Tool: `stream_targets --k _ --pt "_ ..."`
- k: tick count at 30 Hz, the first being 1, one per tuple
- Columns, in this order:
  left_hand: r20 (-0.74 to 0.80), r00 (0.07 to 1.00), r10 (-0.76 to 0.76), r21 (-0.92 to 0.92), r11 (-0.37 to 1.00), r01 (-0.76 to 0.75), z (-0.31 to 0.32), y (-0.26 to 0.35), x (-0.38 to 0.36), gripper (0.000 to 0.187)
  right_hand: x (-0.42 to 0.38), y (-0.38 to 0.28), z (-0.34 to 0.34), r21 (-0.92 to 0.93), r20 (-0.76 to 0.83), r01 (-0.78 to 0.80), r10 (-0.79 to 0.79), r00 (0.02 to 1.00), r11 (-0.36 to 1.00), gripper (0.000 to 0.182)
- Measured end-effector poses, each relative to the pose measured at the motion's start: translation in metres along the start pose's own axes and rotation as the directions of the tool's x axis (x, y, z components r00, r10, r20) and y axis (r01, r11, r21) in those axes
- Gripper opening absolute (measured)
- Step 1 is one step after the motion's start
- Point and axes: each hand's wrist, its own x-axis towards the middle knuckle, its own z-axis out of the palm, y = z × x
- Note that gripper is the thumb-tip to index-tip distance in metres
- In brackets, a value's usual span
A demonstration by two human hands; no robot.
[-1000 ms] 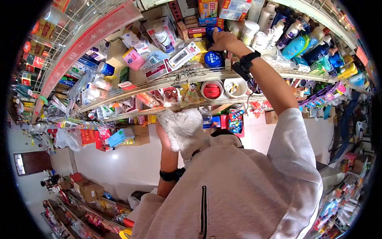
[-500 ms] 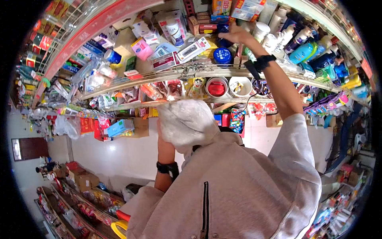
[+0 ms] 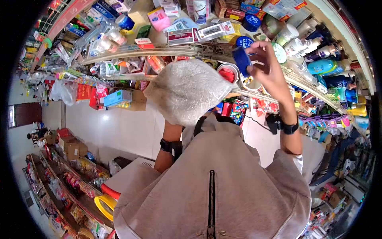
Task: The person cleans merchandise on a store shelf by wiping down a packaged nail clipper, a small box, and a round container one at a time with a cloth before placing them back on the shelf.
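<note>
My right hand [image 3: 266,65] is raised at the shelf's front edge, fingers and thumb closed on a dark blue container [image 3: 242,61], tilted on its side; it looks like a small jar. Close behind it are a round blue jar [image 3: 243,42] and another blue jar [image 3: 251,23] on the upper shelf. A greyish-white cloth [image 3: 191,91] is held up in front of my body, in front of the lower shelf. My left forearm [image 3: 171,131] reaches up behind this cloth, which hides my left hand and its fingers.
Shampoo and lotion bottles [image 3: 322,67] crowd the upper shelf at right; boxes and a pink pack [image 3: 159,19] lie at left. Below stand white tubs [image 3: 229,73]. A cable hangs near my right wrist. A yellow ring-shaped thing [image 3: 105,207] is at lower left.
My right hand has come back from among the jars towards the shelf edge, now with the dark blue container. The cloth has risen and looks more spread out. The view has shifted.
</note>
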Motion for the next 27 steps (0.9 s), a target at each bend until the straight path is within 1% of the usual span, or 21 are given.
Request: stream_targets --k 1,3,4,5,7,9,10,11,13,14,16,17,19,20,21,22,23,24,25,26,27 --pt "-0.001 1.000 0.002 0.017 1.000 -0.002 0.009 -0.001 0.004 0.057 -0.008 -0.002 0.012 0.013 0.019 0.034 -0.034 0.999 0.999 0.057" --pt "0.003 1.000 -0.002 0.044 0.999 0.002 0.024 -0.007 0.009 0.058 -0.021 0.000 0.037 -0.042 0.049 0.090 -0.088 0.995 0.995 0.061" --pt "0.009 1.000 -0.006 0.050 0.999 0.005 0.029 -0.009 0.010 0.058 -0.024 0.006 0.049 -0.129 0.066 0.145 -0.138 0.988 0.981 0.063" --pt "0.012 1.000 -0.009 0.058 0.998 0.008 0.031 -0.013 0.013 0.058 -0.027 0.008 0.062 -0.142 0.053 0.137 -0.130 0.990 0.980 0.066" --pt "0.031 0.999 -0.036 0.053 0.998 0.034 0.033 -0.020 0.013 0.059 -0.034 0.011 0.084 -0.267 0.050 0.178 -0.171 0.984 0.947 0.067" --pt "0.066 0.995 -0.077 0.011 0.997 0.077 0.029 -0.027 0.011 0.059 -0.035 0.019 0.097 -0.421 0.117 0.315 -0.293 0.949 0.850 0.069" --pt "0.155 0.979 -0.132 -0.062 0.988 0.143 0.018 -0.028 0.006 0.056 -0.037 0.018 0.100 -0.388 0.118 0.269 -0.243 0.963 0.881 0.068" --pt "0.147 0.981 -0.128 -0.068 0.988 0.140 0.014 -0.030 0.005 0.056 -0.039 0.017 0.101 -0.384 0.126 0.267 -0.237 0.963 0.884 0.068" --pt "0.293 0.943 -0.154 -0.158 0.965 0.207 0.008 -0.031 0.010 0.055 -0.041 0.015 0.103 -0.333 0.097 0.231 -0.210 0.973 0.914 0.066" --pt "0.285 0.946 -0.153 -0.162 0.965 0.205 0.005 -0.032 0.008 0.055 -0.042 0.017 0.103 -0.328 0.102 0.226 -0.204 0.974 0.917 0.066" --pt "0.157 0.977 -0.144 0.048 0.989 0.138 0.000 -0.030 0.005 0.053 -0.044 0.025 0.102 -0.160 0.098 0.219 -0.205 0.974 0.962 0.064" --pt "0.153 0.977 -0.147 0.047 0.989 0.142 -0.008 -0.031 0.006 0.053 -0.046 0.026 0.103 -0.160 0.098 0.214 -0.200 0.975 0.964 0.064" --pt "0.397 0.910 -0.120 0.044 0.993 0.111 -0.036 -0.037 0.014 0.050 -0.047 0.028 0.101 -0.044 0.183 0.170 -0.160 0.970 0.984 0.063" --pt "0.434 0.892 -0.123 0.144 0.987 0.066 -0.032 -0.037 0.017 0.050 -0.048 0.033 0.101 0.039 0.203 0.173 -0.177 0.963 0.984 0.066" --pt "0.470 0.873 -0.126 0.237 0.971 0.012 -0.028 -0.036 0.021 0.049 -0.048 0.035 0.101 0.038 0.205 0.175 -0.179 0.962 0.984 0.066" --pt "0.453 0.881 -0.138 0.475 0.874 -0.108 -0.026 -0.036 0.016 0.049 -0.049 0.037 0.102 0.188 0.206 0.157 -0.196 0.959 0.969 0.067" --pt "0.451 0.878 -0.162 0.395 0.918 -0.034 -0.016 -0.032 0.014 0.049 -0.049 0.039 0.103 0.335 0.204 0.137 -0.214 0.955 0.932 0.069" --pt "0.448 0.875 -0.186 0.310 0.950 0.043 -0.007 -0.028 0.012 0.049 -0.051 0.041 0.101 0.457 0.208 0.056 -0.168 0.964 0.888 0.072" --pt "0.445 0.871 -0.210 0.223 0.968 0.120 0.002 -0.024 0.010 0.049 -0.049 0.039 0.097 0.456 0.210 0.058 -0.171 0.963 0.888 0.072" --pt "0.462 0.885 -0.065 0.358 0.926 -0.119 0.021 -0.017 0.010 0.051 -0.047 0.035 0.092 0.249 0.145 0.145 -0.184 0.972 0.958 0.073" --pt "0.463 0.884 -0.062 0.357 0.926 -0.121 0.021 -0.017 0.011 0.051 -0.044 0.029 0.086 0.024 0.082 0.211 -0.212 0.974 0.977 0.073"
